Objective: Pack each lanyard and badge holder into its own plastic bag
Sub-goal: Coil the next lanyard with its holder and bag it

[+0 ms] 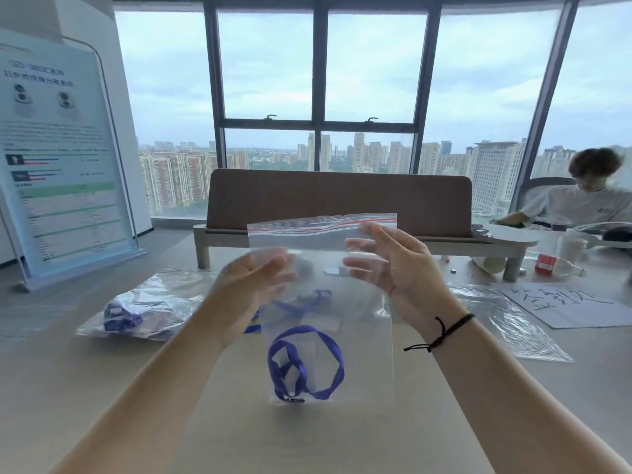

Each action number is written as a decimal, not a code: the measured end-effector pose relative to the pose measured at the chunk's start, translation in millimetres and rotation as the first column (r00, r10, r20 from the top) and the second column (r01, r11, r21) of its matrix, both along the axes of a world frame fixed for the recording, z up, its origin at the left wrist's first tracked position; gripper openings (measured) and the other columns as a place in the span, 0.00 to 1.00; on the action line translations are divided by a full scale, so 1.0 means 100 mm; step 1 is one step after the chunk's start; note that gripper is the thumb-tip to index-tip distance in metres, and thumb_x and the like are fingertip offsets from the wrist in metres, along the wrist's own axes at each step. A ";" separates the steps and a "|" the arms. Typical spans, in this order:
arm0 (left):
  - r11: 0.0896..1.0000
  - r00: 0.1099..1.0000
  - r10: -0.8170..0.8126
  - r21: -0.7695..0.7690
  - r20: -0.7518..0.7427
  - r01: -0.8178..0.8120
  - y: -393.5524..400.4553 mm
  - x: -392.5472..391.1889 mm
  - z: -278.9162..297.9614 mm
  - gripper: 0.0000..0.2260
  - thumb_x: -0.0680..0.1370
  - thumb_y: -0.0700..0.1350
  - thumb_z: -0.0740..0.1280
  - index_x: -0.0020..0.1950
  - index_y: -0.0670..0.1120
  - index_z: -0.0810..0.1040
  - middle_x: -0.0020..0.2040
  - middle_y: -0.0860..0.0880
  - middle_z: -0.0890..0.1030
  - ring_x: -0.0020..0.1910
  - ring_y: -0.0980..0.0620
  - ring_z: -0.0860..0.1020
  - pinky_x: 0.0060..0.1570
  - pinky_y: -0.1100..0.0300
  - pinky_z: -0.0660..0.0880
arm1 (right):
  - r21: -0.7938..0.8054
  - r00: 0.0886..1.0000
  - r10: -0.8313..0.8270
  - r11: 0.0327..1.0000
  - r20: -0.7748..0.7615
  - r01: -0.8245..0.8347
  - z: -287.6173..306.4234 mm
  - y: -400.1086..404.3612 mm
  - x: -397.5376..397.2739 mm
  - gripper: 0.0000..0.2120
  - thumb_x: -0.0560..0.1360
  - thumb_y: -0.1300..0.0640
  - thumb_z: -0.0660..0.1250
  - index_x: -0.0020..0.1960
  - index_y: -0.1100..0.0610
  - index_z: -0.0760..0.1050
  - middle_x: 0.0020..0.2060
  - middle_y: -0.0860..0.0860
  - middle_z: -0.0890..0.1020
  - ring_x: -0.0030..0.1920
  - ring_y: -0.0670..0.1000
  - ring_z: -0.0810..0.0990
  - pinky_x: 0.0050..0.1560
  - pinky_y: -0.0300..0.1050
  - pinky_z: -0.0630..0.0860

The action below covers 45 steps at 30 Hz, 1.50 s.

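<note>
Lanyard number one, a purple loop (304, 364), lay coiled in the bottom of a clear zip bag (359, 336) that the person held upright above the table (102, 388). A pale rectangle inside the loop looked like the badge holder, though it was too faint to be sure. One left hand (253, 285) and one right hand (393, 265) flanked the upper part of the bag. The left hand was blurred and seemed to lie behind the plastic, so I could not tell how its fingers sat. The right hand's fingers were straight and a little spread against the bag just under the red and blue zip strip; whether they pinched it was unclear. A black cord bracelet (441, 331) circled the right wrist.

A second filled bag (143, 309), with purple strap bunched inside, lay on the table to the left. Empty clear bags (506, 319) lay flat to the right, how many I could not count. Beyond them was a sheet of paper with handwriting (564, 302), a red carton (545, 263) and a white cup (571, 248). A brown desk divider (338, 200) stood across the far edge. A standing poster (58, 159) was at the left, another person (581, 200) sat at the right, and tall windows showed a city skyline.
</note>
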<state>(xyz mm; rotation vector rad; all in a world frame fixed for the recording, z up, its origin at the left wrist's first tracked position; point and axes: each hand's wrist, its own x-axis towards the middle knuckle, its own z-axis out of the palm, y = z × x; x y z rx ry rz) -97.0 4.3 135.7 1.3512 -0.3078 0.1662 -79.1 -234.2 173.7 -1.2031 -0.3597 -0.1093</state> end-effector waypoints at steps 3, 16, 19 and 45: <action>0.913 0.974 -0.100 0.369 -0.205 0.172 -0.03 0.04 -0.52 0.24 0.66 0.54 0.80 0.59 0.46 0.84 0.56 0.48 0.85 0.56 0.48 0.83 0.58 0.56 0.77 | 0.033 0.999 0.012 0.999 -0.041 -0.010 -0.10 0.03 0.05 0.10 0.78 0.52 0.67 0.55 0.55 0.81 0.50 0.61 0.85 0.41 0.61 0.85 0.49 0.54 0.80; 0.990 0.911 0.025 0.140 -0.411 0.035 0.12 0.11 -1.10 0.13 0.82 0.48 0.64 0.55 0.41 0.83 0.48 0.39 0.84 0.40 0.43 0.81 0.36 0.53 0.79 | -0.153 0.947 -0.067 0.988 -0.313 0.019 -0.60 -0.14 0.42 0.13 0.80 0.52 0.66 0.62 0.55 0.76 0.50 0.58 0.86 0.44 0.59 0.86 0.44 0.54 0.82; 0.988 0.929 0.072 0.150 -0.364 -0.017 0.18 0.17 -1.21 0.13 0.83 0.46 0.62 0.57 0.41 0.83 0.52 0.39 0.86 0.48 0.42 0.84 0.49 0.51 0.80 | -0.136 0.912 0.014 0.988 -0.410 -0.076 -0.93 -0.08 0.44 0.13 0.82 0.58 0.61 0.66 0.54 0.73 0.51 0.59 0.86 0.42 0.61 0.86 0.32 0.46 0.82; 0.714 0.708 0.673 0.437 -0.214 -0.547 2.60 0.55 -0.88 0.13 0.72 0.47 0.78 0.55 0.51 0.84 0.39 0.48 0.87 0.38 0.48 0.85 0.46 0.49 0.82 | -0.029 0.863 0.123 0.987 -0.489 -0.157 -0.99 2.58 1.89 0.18 0.86 0.55 0.51 0.72 0.45 0.67 0.57 0.56 0.83 0.48 0.63 0.86 0.46 0.57 0.83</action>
